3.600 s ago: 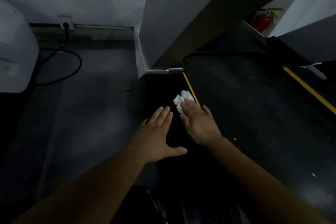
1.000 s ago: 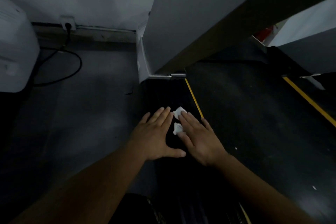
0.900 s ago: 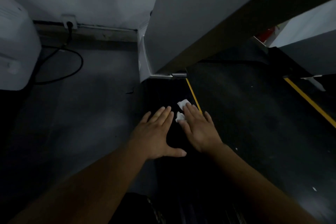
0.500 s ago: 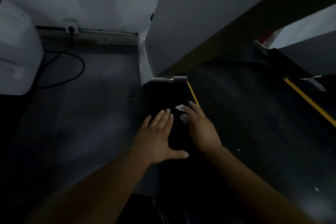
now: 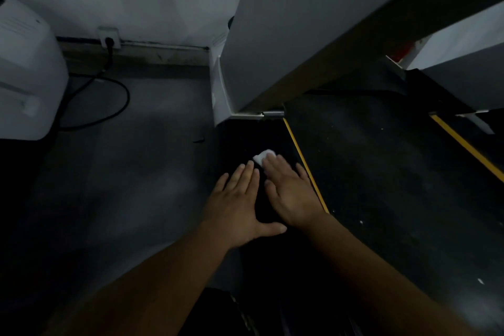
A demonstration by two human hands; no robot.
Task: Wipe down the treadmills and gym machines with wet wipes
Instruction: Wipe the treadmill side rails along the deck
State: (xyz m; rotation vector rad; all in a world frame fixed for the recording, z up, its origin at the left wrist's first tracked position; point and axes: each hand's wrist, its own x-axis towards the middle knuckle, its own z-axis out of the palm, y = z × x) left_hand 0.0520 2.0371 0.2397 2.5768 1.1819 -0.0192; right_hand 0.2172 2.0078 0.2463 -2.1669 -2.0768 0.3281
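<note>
Broadly, the biggest hazard is the treadmill belt (image 5: 381, 185), the wide dark surface on the far side of the yellow stripe (image 5: 300, 155) from the person's hands. If weight shifts across the stripe onto it, the belt may roll and carry a braced arm with it. Whether the machine is powered cannot be told. A power cable (image 5: 109, 106) runs to a wall socket (image 5: 109, 38) well away from the stripe on the hands' side, but where its other end goes is hidden.

The black side rail (image 5: 245, 139) lies just beside the stripe and is very dark in this dim light. Missed patches and streaks would therefore be hard to spot.

Both hands lie flat with straight fingers, close side by side. The left hand (image 5: 240, 204) presses on the rail's outer edge and holds nothing. The right hand (image 5: 289, 191) lies nearest the stripe, its little finger almost on it. A stroke drifting that way could put fingertips into the seam by the belt.

The wet wipe (image 5: 261, 157) is bunched small on the rail beside the stripe, pinned only under the right fingertips, not gripped. It could slip free or roll up, leaving bare skin rubbing the rail. So little cloth also loads with dirt quickly and may smear it.
</note>
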